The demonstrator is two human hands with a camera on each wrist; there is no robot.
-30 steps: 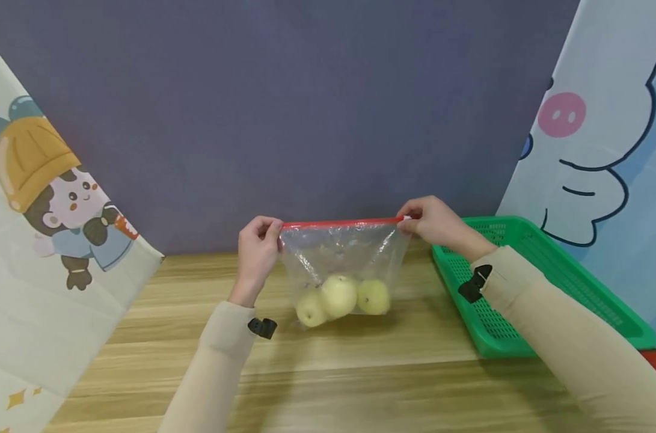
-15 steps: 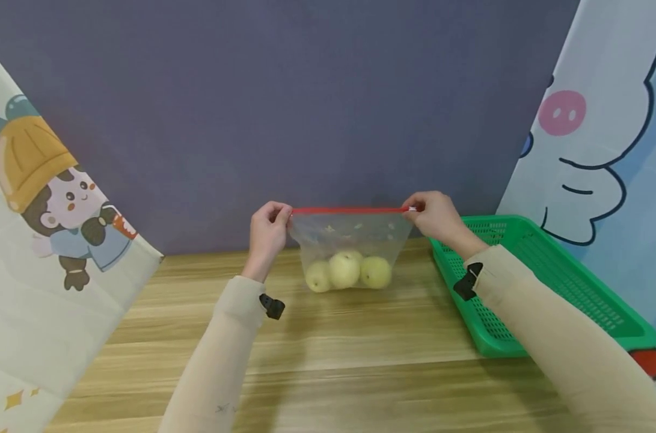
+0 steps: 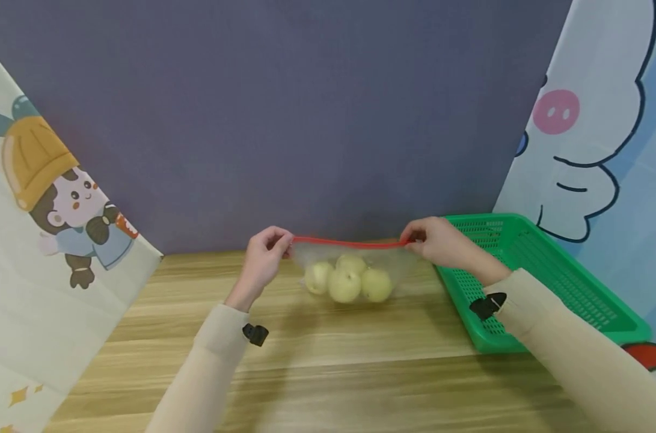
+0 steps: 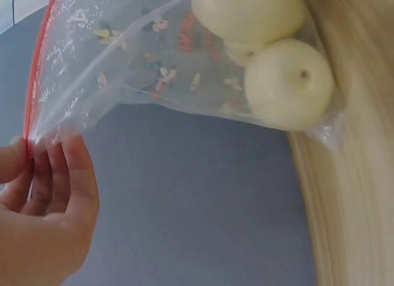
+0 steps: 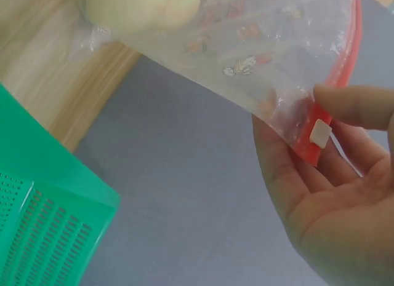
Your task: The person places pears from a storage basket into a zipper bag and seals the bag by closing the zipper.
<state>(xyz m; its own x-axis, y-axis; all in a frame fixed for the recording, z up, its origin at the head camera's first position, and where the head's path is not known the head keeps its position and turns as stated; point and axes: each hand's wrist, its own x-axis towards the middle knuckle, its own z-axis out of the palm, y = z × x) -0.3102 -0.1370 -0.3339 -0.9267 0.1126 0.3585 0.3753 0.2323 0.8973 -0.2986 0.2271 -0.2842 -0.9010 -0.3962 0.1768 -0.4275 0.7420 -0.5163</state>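
Observation:
A clear slider zip bag (image 3: 300, 255) with a red top strip hangs between both hands, several round pale-yellow fruits (image 3: 344, 285) clustered in its bottom. My left hand (image 3: 263, 258) pinches the left end of the strip between thumb and fingers. At the opposite end, my right hand (image 3: 436, 240) pinches the corner, beside a small white slider (image 5: 321, 133) seen in the right wrist view. The strip runs nearly straight and looks closed along its length. In the left wrist view, small printed figures show on the plastic, and one fruit (image 4: 289, 84) presses into the lower corner.
A green perforated plastic basket (image 3: 555, 264) stands on the right of the wood-grain table (image 3: 338, 385), under my right forearm. A dark grey backdrop (image 3: 306, 120) rises behind the table. Printed cartoon sheets (image 3: 30, 288) flank both sides.
The bag was lifted and moved back, then lowered a little with both hands. The fruits inside have shifted into a tighter cluster. Both hands keep their hold on the strip's ends.

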